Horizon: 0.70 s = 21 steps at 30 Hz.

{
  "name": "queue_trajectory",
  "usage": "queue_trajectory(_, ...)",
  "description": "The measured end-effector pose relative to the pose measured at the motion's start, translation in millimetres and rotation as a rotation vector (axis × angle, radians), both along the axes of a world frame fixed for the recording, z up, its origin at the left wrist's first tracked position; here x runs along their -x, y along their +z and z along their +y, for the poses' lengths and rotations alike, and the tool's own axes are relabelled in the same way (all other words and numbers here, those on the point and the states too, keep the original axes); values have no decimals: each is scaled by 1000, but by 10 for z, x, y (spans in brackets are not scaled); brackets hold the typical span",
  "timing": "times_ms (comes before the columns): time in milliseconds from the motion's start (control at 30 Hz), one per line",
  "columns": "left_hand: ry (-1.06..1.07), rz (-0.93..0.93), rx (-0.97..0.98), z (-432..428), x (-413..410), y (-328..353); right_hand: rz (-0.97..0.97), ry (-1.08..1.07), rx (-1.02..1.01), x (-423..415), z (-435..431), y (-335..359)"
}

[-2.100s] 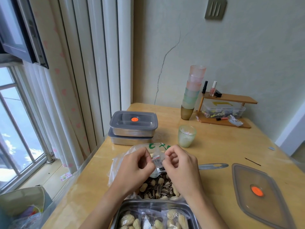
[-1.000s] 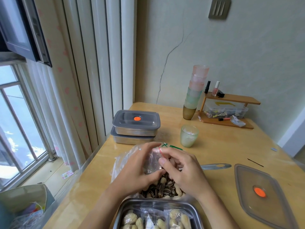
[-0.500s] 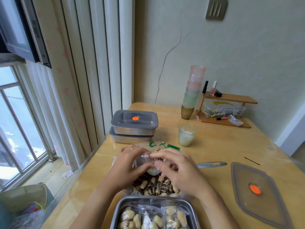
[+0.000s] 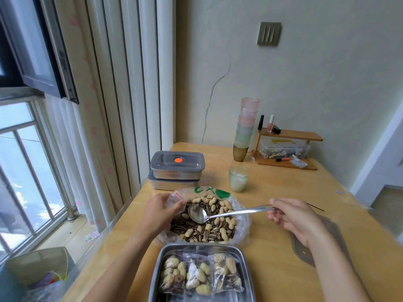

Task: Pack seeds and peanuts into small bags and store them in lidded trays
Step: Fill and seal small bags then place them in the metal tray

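Note:
A big clear plastic bag of peanuts and striped sunflower seeds lies open mid-table. My left hand grips a small clear bag with a red strip at the big bag's left edge. My right hand pinches the handle of a metal spoon, whose bowl hangs over the seeds. Nearest me, an open steel tray holds three filled small bags. The tray's lid lies on the table, partly hidden under my right forearm.
Two stacked steel trays, the top one lidded, stand at the back left. A green glass is behind the seed bag, a stack of cups and a small wooden shelf against the wall. The table's left edge runs along the curtain and window.
Both hands were together over the seed bag working on a small bag. My right hand has since moved right and picked up the spoon; my left hand keeps the small bag.

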<state>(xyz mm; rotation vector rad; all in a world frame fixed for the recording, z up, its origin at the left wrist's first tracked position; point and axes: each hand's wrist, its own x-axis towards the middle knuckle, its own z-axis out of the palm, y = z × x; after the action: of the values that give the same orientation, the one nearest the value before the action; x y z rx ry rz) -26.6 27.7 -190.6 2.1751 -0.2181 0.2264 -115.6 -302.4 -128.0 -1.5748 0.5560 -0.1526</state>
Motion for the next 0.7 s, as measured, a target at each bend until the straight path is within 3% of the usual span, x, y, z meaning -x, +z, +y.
queue_trajectory(133, 26, 3, 9, -26, 18, 130, -239, 156, -77, 32, 242, 101)
queue_trajectory(267, -40, -53, 52, -14, 59, 332, -318, 345, 191, 68, 572, 176)
queue_trajectory(700, -222, -193, 20, 21, 417, 638, -351, 135, 371, 77, 659, 154)
